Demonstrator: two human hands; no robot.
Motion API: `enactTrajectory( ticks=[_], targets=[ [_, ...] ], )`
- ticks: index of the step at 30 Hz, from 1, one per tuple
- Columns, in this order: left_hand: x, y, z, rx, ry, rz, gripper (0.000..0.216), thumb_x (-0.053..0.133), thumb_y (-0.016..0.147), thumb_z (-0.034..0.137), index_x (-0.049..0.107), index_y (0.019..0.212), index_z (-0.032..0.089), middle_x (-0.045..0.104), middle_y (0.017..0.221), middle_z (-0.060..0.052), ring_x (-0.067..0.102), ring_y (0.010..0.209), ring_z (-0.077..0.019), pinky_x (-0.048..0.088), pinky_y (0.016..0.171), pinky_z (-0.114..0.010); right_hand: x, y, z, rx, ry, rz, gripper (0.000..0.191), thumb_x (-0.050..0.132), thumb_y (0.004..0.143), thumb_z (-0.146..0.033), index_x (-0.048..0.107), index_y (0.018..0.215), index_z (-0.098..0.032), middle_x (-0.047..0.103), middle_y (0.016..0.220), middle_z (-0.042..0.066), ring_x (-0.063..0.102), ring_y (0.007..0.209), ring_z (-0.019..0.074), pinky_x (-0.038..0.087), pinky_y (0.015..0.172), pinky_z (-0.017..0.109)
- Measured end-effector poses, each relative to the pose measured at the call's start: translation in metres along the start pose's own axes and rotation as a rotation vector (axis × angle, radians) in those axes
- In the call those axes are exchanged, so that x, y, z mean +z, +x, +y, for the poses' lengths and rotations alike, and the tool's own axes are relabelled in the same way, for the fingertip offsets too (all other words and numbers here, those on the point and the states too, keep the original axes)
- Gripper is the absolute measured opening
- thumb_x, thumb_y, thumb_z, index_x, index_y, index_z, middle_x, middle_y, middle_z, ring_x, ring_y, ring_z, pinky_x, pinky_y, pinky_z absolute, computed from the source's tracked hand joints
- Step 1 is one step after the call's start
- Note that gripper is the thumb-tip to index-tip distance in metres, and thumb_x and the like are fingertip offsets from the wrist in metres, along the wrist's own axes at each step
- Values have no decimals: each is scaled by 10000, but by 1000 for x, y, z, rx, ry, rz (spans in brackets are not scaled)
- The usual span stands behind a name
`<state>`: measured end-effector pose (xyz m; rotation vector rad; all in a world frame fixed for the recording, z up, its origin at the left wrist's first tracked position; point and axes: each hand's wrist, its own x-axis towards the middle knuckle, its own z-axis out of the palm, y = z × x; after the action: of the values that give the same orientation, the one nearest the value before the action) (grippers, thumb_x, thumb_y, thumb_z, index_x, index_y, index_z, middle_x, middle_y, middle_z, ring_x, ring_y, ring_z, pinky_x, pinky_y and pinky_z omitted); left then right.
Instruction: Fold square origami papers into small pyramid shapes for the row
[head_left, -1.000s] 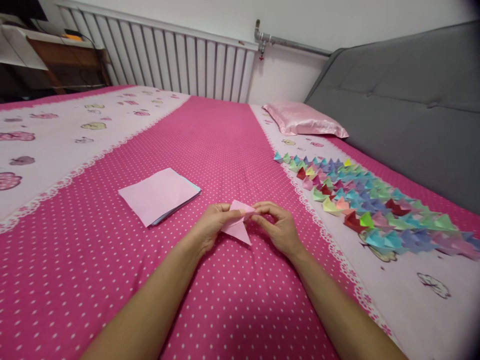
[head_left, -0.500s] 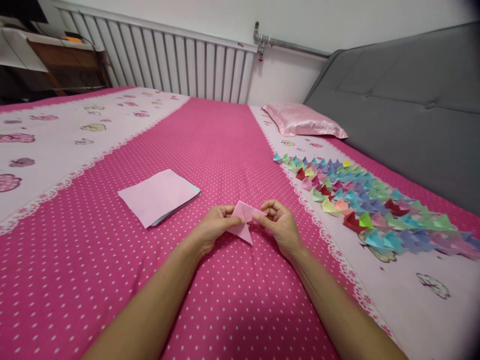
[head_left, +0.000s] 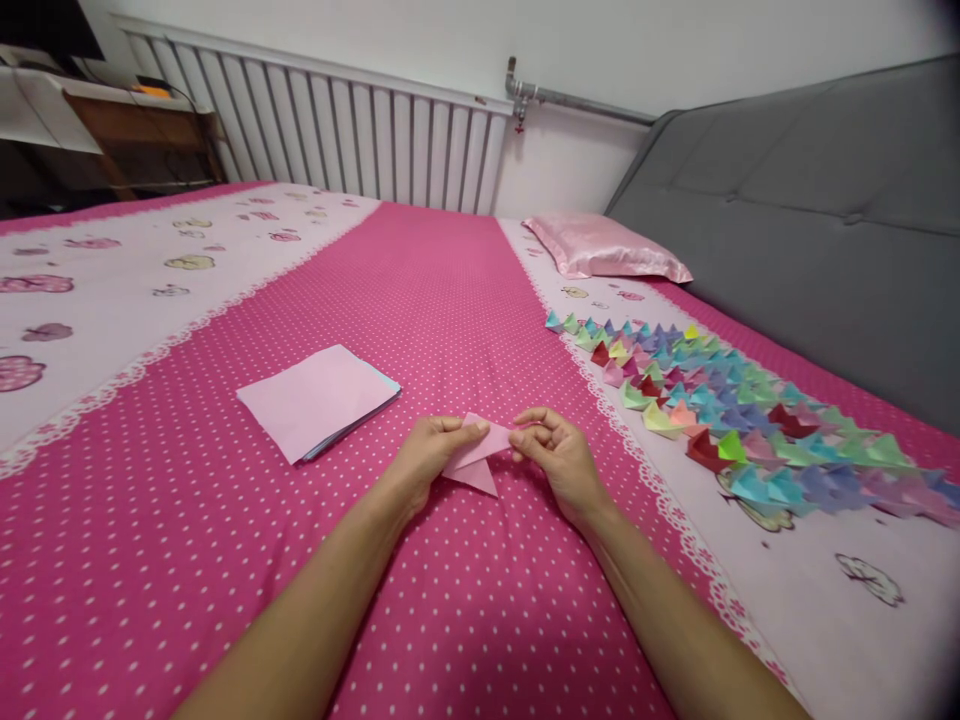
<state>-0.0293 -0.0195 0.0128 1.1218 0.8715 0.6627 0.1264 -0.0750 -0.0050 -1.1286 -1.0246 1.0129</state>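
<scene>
Between my two hands is a folded piece of pink paper (head_left: pixel 480 462), just above the dotted pink bedspread. Its lower flap points down toward me, and a second flap reaches to the right. My left hand (head_left: pixel 433 450) grips the left side, thumb pressed on top. With thumb and fingertips my right hand (head_left: pixel 556 452) pinches the tip of the right flap. To the left lies a stack of paper sheets (head_left: pixel 319 402), pink on top with blue edges beneath. Rows of small folded paper boats (head_left: pixel 742 405) in many colours stand on the right.
A shiny pink pillow (head_left: pixel 606 247) lies beyond the boats, beside the grey padded headboard (head_left: pixel 795 190). A white radiator (head_left: pixel 322 120) and a metal pipe (head_left: pixel 585 102) run along the wall. A wooden desk (head_left: pixel 135 130) stands at the far left.
The right flap of the pink paper now lies across the front as one smooth piece. My right fingers have shifted slightly to its tip, and my left thumb has moved up a little.
</scene>
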Motion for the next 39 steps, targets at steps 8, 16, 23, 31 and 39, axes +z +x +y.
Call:
enactTrajectory(
  ticks=[8, 16, 23, 31, 39],
  targets=[
    [0, -2, 0, -6, 62, -95, 171, 706, 608, 246, 607, 545, 121, 497, 425, 19, 371, 380, -45, 247, 411, -201, 0, 3, 1, -14, 62, 106, 281, 670, 710, -351, 578, 922, -193, 594, 535, -49, 552, 519, 100, 439, 550, 225],
    [-1, 2, 0, 115, -130, 51, 217, 719, 631, 266, 610, 745, 117, 618, 594, 0, 508, 476, -47, 372, 491, -167, 4, 0, -5, 59, 190, -13, 365, 645, 724, -407, 554, 1004, -191, 656, 938, 53, 597, 727, 126, 471, 627, 229],
    [5, 2, -1, 218, -186, 16, 315, 735, 624, 265, 629, 887, 127, 695, 835, -68, 625, 747, -130, 444, 657, -216, 7, -1, -1, 14, 114, 7, 470, 730, 639, -300, 518, 1049, -212, 673, 952, 44, 621, 865, 176, 489, 762, 297],
    [12, 1, -3, 225, -75, 14, 248, 745, 596, 239, 656, 801, 129, 705, 830, -71, 627, 721, -140, 469, 695, -255, 5, 0, 0, -43, 67, 66, 267, 696, 680, -317, 622, 913, -208, 668, 907, 14, 608, 799, 144, 474, 743, 266],
    [13, -1, 2, 316, 174, 19, 151, 683, 656, 218, 721, 785, 150, 714, 813, -81, 625, 695, -159, 460, 614, -248, 4, -2, 0, -95, 14, 47, 147, 677, 710, -296, 653, 816, -198, 648, 811, 6, 582, 765, 140, 450, 756, 279]
  ],
)
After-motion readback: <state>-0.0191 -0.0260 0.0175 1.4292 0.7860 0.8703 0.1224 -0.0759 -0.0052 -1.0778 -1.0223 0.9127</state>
